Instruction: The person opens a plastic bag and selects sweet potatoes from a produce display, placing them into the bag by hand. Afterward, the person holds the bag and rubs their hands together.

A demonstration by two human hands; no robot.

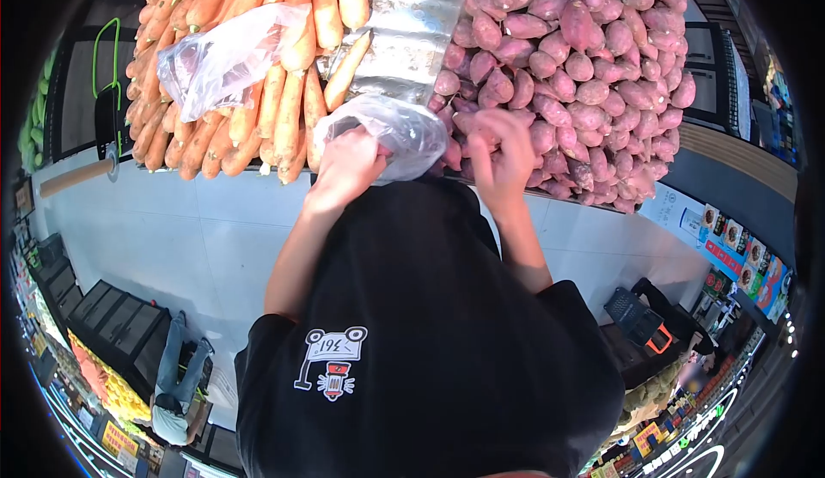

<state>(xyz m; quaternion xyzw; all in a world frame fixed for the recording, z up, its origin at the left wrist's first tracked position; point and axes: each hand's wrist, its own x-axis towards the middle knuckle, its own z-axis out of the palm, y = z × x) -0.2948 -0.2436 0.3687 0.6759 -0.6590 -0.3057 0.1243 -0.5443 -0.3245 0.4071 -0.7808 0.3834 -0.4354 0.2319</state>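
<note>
My left hand [351,169] is closed on the rim of a clear plastic bag [404,134], which hangs open at the front edge of the produce display. What lies inside the bag, if anything, is hard to make out. Just right of the bag, my right hand [500,156] is over the near left edge of the heap of purple sweet potatoes [593,91], its fingers bent. Whether it grips one is hidden. Carrots [284,117] are piled to the left, with a second clear bag [228,57] lying on them.
Between the two piles runs a bare metal tray surface [400,40]. A green-handled basket [107,100] is at the left. Two other people are behind, one at lower left [176,383] and one at lower right near a dark basket [636,316].
</note>
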